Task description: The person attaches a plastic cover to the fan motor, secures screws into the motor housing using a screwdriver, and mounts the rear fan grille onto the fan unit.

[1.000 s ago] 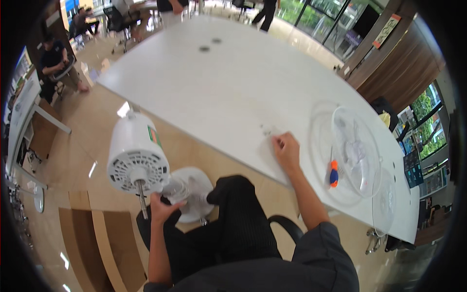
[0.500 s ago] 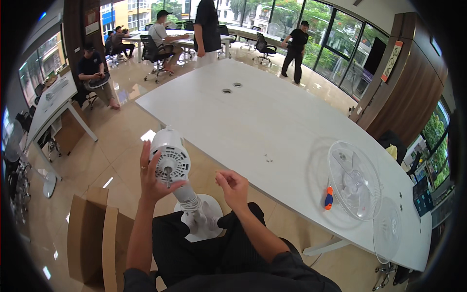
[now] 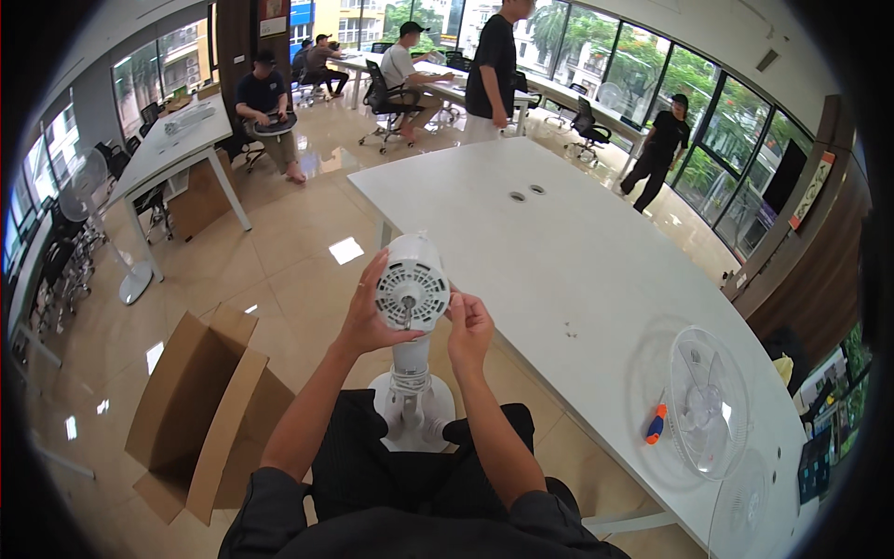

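Observation:
A white fan motor head (image 3: 412, 282) stands upright on its pole and round base (image 3: 411, 407), which rests on my lap. My left hand (image 3: 366, 308) grips the left side of the motor head. My right hand (image 3: 468, 323) touches its right side, fingers pinched near the shaft at the front. On the white table (image 3: 559, 252) to the right lie clear fan blades with a grille (image 3: 705, 402) and an orange and blue screwdriver (image 3: 656, 425).
An open cardboard box (image 3: 198, 410) lies on the tiled floor at my left. Another grille (image 3: 740, 508) hangs over the table's near right end. Several people sit or stand at desks far behind. A standing fan (image 3: 88, 200) is at the far left.
My right hand left the table and came to the motor head. The fan was turned upright on my lap, and my left hand moved from its pole to the motor head.

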`<state>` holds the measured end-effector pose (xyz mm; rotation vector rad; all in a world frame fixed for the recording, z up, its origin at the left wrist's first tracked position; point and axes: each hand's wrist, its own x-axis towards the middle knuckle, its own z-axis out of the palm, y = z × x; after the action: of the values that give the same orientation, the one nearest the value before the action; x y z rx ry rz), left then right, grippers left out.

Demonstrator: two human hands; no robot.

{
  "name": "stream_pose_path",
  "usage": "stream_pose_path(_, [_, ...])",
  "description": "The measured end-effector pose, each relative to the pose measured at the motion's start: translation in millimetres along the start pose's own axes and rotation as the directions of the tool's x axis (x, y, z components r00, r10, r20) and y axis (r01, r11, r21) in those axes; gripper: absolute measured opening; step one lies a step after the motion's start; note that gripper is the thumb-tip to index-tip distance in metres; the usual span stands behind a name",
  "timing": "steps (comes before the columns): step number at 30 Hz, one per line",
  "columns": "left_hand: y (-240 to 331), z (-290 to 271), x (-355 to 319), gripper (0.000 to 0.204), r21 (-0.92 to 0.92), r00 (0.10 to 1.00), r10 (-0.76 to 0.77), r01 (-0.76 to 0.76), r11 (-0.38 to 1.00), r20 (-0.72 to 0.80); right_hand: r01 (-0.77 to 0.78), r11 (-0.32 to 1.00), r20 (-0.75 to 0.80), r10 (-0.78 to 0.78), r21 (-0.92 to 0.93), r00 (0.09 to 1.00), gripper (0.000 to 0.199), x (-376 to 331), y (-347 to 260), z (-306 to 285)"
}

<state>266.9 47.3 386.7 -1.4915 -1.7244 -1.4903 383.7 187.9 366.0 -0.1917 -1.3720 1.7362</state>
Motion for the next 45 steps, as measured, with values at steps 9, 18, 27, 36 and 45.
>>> stream_pose_path(9, [-0.4, 3.2, 6.0, 0.120, -0.038, 0.999, -0.040, 0.040, 0.999, 0.001, -0.027, 0.999, -0.073, 0.029, 0.031, 0.997, 0.021, 0.7, -2.4, 4.7])
stream_pose_path(18, [0.8, 1.8, 10.9, 0.122, 0.055, 1.000, 0.016, -0.016, 0.998, -0.005, -0.050, 0.999, -0.087, 0.051, 0.016, 0.995, 0.022, 5.1, -9.4, 6.1])
stream_pose_path(27, [-2.6, 1.4, 7.7, 0.120, 0.137, 0.993, 0.084, -0.072, 0.988, -0.080, -0.051, 0.999, -0.101, 0.051, 0.001, 0.994, 0.019, -2.0, -5.0, 8.5])
stream_pose_path(36, [-2.3, 7.3, 10.0, 0.117, 0.172, 0.988, 0.113, -0.094, 0.981, -0.106, -0.028, 0.997, -0.080, 0.033, 0.066, 0.996, 0.021, -2.3, -7.7, 4.3])
stream_pose_path(45, [7.9, 10.6, -0.7, 0.132, 0.132, 0.996, 0.055, -0.046, 0.990, -0.066, -0.205, 0.976, -0.103, 0.197, -0.078, 0.975, 0.014, -88.5, -23.3, -60.3])
